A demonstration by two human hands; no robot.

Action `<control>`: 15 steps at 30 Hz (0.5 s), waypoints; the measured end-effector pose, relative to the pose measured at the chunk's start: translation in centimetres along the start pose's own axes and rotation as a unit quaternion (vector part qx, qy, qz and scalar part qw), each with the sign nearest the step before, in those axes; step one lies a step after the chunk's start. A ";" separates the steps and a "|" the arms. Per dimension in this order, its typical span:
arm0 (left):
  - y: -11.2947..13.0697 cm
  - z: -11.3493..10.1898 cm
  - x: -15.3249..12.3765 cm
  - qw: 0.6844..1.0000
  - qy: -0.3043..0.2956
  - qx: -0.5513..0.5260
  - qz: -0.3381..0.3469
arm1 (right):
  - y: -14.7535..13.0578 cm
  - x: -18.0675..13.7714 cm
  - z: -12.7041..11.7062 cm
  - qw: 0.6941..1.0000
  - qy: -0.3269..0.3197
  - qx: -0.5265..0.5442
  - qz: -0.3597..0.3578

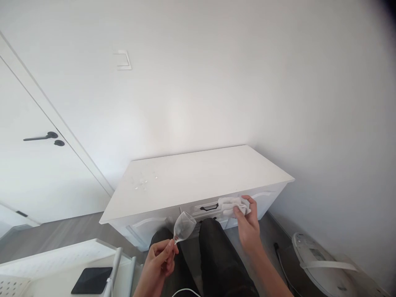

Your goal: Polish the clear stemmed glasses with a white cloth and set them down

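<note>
My left hand [159, 258] pinches the stem of a clear wine glass [183, 226], which tilts up and to the right above my left knee. My right hand [249, 225] is closed round a crumpled white cloth [232, 205], held in front of the white cabinet [198, 181] near its black drawer handle [208, 207]. The glass and the cloth are apart. My dark-trousered legs lie between the two hands.
A white shelf unit [55, 264] at lower left carries a dark phone [92, 280]. A white round appliance [321, 264] sits on the floor at right. A white door with a black handle [43, 137] is at left. Small wet spots mark the cabinet top.
</note>
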State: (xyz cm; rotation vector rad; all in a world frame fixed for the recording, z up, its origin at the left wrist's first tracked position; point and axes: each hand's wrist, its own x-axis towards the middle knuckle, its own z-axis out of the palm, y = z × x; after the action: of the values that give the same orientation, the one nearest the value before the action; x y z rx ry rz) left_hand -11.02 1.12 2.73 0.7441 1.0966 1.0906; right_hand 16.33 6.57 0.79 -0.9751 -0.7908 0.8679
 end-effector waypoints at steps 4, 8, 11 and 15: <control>-0.4 1.9 -0.4 0.980 0.074 0.131 0.130 | -1.0 -2.7 3.4 0.962 -0.190 0.141 0.136; -1.1 2.9 -0.2 0.968 0.117 0.142 0.172 | -1.4 -5.2 5.6 0.914 -0.263 0.245 0.187; -1.6 2.6 0.2 0.972 0.139 0.117 0.148 | -0.5 -5.3 5.6 0.936 -0.203 0.218 0.188; -1.3 2.6 0.1 0.966 0.150 0.131 0.162 | 0.3 -4.2 5.7 0.962 -0.162 0.179 0.126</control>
State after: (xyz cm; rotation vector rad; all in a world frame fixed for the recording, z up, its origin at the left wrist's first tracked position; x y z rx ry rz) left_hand -8.16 0.86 2.37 1.0166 1.4291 1.3835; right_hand 9.49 4.97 1.82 -0.6247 -0.7581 1.3654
